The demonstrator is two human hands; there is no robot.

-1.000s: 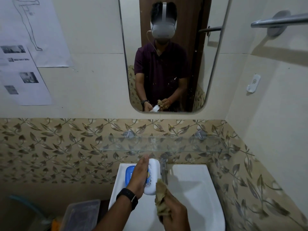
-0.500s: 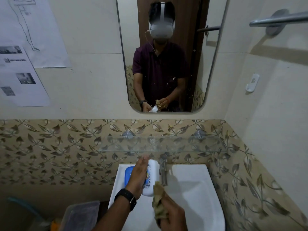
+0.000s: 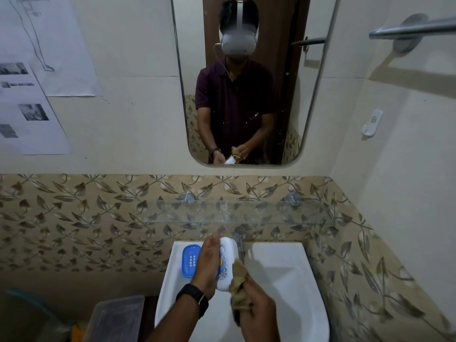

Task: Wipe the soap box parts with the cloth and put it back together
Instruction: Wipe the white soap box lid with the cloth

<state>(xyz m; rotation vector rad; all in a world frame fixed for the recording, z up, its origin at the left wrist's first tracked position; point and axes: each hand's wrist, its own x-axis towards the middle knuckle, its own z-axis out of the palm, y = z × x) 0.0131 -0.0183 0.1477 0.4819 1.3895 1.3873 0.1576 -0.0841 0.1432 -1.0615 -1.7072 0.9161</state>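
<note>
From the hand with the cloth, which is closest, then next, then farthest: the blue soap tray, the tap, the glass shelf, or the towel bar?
Measured from the right hand, which holds the cloth:
1. Tap, just above the cloth, at the sink's back.
2. Blue soap tray, left, on the sink's rim beyond the left hand.
3. Glass shelf, higher on the leafy tiles.
4. Towel bar, top right.

Above the white sink (image 3: 283, 287) hangs a glass shelf (image 3: 237, 214), over it a mirror (image 3: 249, 95), with paper sheets (image 3: 32, 95) far left, a towel bar (image 3: 414, 28) upper right, and a clear plastic tub (image 3: 116, 319) lower left.
</note>
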